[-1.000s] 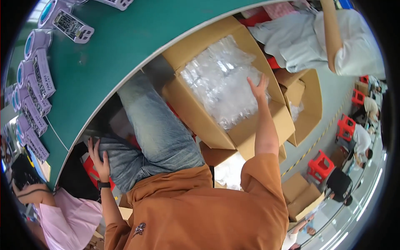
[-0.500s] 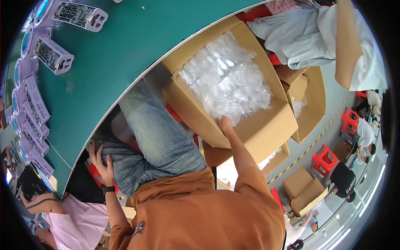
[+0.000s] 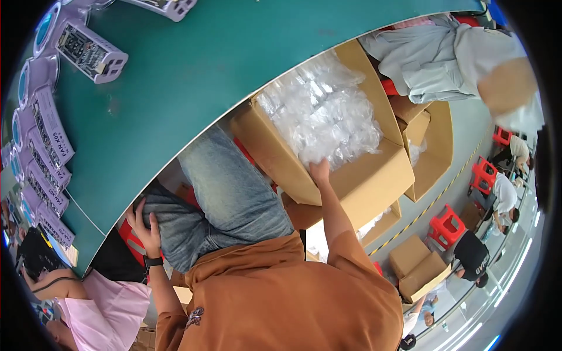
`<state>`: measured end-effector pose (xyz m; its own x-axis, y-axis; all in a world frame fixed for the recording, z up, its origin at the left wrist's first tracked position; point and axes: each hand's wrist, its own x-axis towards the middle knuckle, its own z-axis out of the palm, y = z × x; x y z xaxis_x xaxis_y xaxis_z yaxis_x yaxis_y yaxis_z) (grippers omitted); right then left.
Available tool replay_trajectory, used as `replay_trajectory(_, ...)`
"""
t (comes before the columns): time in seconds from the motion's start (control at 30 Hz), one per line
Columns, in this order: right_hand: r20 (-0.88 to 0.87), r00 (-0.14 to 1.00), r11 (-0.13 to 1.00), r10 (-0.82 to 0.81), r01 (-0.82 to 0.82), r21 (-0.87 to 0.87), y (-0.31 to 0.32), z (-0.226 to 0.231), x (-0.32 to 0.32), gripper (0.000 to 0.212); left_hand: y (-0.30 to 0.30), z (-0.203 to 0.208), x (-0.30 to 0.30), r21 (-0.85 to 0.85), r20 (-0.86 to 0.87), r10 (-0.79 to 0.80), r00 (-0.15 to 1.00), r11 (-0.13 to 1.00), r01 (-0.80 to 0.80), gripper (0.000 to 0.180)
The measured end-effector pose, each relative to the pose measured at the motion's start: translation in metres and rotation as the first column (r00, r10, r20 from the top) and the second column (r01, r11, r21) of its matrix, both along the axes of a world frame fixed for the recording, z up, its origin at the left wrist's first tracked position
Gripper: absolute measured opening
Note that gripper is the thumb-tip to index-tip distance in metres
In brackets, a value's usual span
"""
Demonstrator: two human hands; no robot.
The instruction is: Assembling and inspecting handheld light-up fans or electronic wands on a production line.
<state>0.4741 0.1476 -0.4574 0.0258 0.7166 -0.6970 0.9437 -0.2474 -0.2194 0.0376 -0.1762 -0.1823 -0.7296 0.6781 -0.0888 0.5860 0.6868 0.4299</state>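
My right hand [image 3: 320, 171] reaches into an open cardboard box [image 3: 366, 182] at the near edge of a heap of clear plastic bags [image 3: 328, 111]. Its fingers are curled against the plastic and appear closed on a bag; their tips are partly hidden. My left hand [image 3: 147, 230] lies on my left thigh with its fingers spread and nothing in it. A dark watch band circles that wrist.
The green table [image 3: 193, 76] curves along the far left. Lilac devices with exposed circuit boards [image 3: 88, 50] line it. More cardboard boxes [image 3: 430, 149] stand at the right. Co-workers sit close by: pink clothing [image 3: 114, 304] at lower left, pale clothing [image 3: 433, 61] at upper right.
The view has shifted, so the table covers more of the box's far end. My right hand stays at the plastic bags and my left on my thigh. The upper-right co-worker's arm has moved.
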Motion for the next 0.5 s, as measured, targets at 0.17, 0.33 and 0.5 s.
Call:
replay_trajectory(0.17, -0.534, 0.707, 0.829, -0.463, 0.559, 0.022, 0.055, 0.040, -0.018, 0.067, -0.015, -0.002, 0.001, 0.008, -0.013, 0.049, 0.999, 0.999, -0.049, 0.039)
replay_trajectory(0.33, -0.587, 0.744, 0.879, -0.318, 0.464, 0.112, 0.120, 0.045, -0.084, 0.073, -0.021, -0.007, 0.000, 0.040, -0.004, 0.056, 0.998, 0.998, -0.055, 0.040)
replay_trajectory(0.5, -0.552, 0.830, 0.997, -0.071, 0.075, -0.017, 0.132, 0.026, -0.185, 0.101, -0.027, -0.002, 0.002, -0.037, -0.015, 0.094, 0.995, 0.995, -0.094, 0.036)
